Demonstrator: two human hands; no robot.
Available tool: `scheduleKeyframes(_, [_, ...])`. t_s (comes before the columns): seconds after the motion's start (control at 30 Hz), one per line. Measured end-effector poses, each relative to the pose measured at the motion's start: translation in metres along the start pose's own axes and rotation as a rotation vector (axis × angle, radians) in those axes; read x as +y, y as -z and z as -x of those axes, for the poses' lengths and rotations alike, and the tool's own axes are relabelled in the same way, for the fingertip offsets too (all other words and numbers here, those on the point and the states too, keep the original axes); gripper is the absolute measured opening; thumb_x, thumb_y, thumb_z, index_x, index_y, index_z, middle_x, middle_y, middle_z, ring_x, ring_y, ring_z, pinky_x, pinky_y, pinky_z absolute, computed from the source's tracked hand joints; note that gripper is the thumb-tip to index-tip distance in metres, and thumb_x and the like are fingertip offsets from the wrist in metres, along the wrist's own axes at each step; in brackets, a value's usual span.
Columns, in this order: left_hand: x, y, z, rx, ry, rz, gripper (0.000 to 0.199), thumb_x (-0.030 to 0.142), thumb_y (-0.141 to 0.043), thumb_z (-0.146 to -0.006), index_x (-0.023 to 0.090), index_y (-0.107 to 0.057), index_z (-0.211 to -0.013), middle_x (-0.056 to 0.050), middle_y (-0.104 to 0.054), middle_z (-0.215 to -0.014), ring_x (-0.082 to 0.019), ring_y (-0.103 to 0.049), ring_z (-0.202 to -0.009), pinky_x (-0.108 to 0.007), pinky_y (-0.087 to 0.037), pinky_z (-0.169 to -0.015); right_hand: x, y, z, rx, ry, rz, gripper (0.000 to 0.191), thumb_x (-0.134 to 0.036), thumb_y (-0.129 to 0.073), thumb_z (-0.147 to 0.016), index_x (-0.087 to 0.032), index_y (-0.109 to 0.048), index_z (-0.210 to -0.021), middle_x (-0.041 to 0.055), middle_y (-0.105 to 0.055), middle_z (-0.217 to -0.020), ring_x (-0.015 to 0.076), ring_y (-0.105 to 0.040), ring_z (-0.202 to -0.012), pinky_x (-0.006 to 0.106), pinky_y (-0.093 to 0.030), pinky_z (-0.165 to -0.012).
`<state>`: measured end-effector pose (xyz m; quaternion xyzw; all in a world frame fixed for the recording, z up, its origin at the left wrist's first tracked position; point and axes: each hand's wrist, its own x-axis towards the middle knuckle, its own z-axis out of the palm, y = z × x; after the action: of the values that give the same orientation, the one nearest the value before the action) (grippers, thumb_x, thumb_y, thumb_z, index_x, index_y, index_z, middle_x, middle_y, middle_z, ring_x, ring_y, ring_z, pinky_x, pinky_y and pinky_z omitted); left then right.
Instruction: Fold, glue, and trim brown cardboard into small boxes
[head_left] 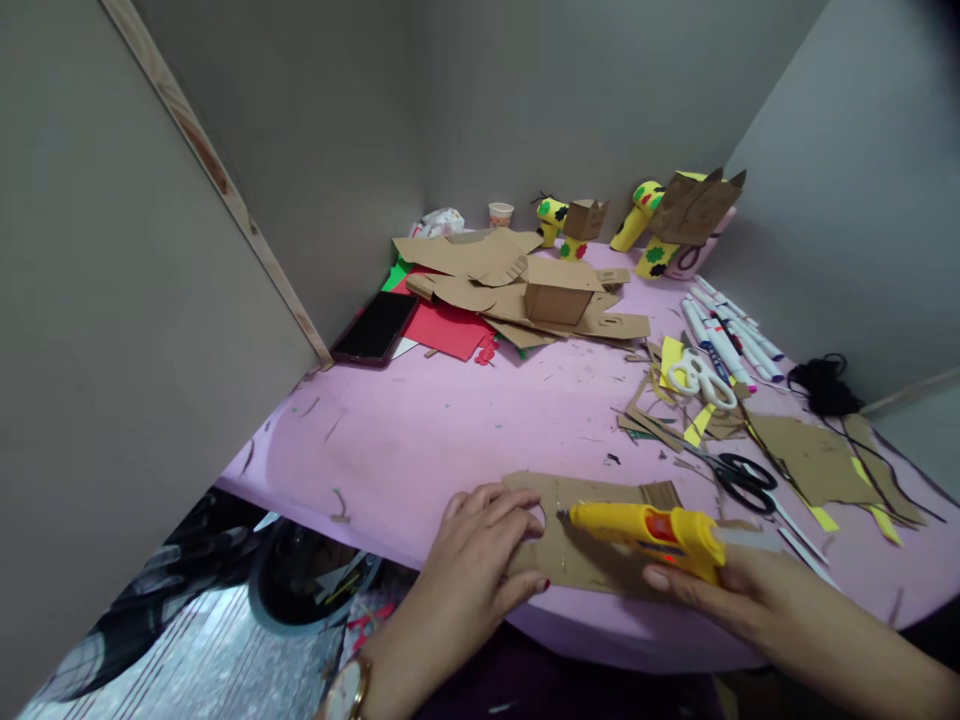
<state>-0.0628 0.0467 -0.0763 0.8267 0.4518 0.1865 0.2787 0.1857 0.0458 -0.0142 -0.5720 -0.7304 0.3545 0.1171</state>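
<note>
My right hand (pixel 731 590) is wrapped round a yellow glue gun (pixel 649 530), which points left with a red light lit on its side. The gun's nozzle is at a crease near the left part of a flat cardboard piece (pixel 600 570) at the table's front edge. My left hand (pixel 484 540) lies on the left end of that cardboard, its fingers flat and slightly bent, holding nothing. A small ribbed cardboard part stands at the piece's upper right corner.
White scissors (pixel 701 378), black scissors (pixel 742 482), markers (pixel 720 345) and scraps lie at the right. Cardboard sheets (pixel 487 255), a small box (pixel 556 292) and a phone (pixel 376 328) are farther back. Yellow spotted figures (pixel 656 250) stand behind. A bin (pixel 311 575) is below left.
</note>
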Motion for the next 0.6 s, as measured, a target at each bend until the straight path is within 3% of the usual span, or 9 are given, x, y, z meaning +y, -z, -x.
scheduleKeyframes(0.33, [-0.0004, -0.0003, -0.0007, 0.006, -0.007, 0.022, 0.030, 0.025, -0.075, -0.079, 0.025, -0.055, -0.102, -0.003, -0.058, -0.134, -0.029, -0.047, -0.122, -0.047, -0.037, -0.099, -0.0032, -0.0010, 0.0044, 0.009, 0.046, 0.058, 0.025, -0.042, -0.056, -0.079, -0.026, -0.070, -0.067, -0.0003, -0.074, -0.064, 0.0219, -0.069, -0.058, 0.028, -0.056, -0.057])
scheduleKeyframes(0.6, [-0.0024, -0.0024, -0.0008, 0.025, -0.029, 0.007, 0.031, 0.026, -0.076, -0.078, 0.026, -0.055, -0.102, -0.003, -0.059, -0.133, -0.030, -0.049, -0.120, -0.048, -0.038, -0.098, -0.0075, -0.0025, 0.0060, 0.021, 0.068, -0.047, 0.023, -0.036, -0.057, -0.075, -0.029, -0.058, -0.053, -0.0045, -0.066, -0.053, 0.0189, -0.059, -0.047, 0.028, -0.051, -0.046])
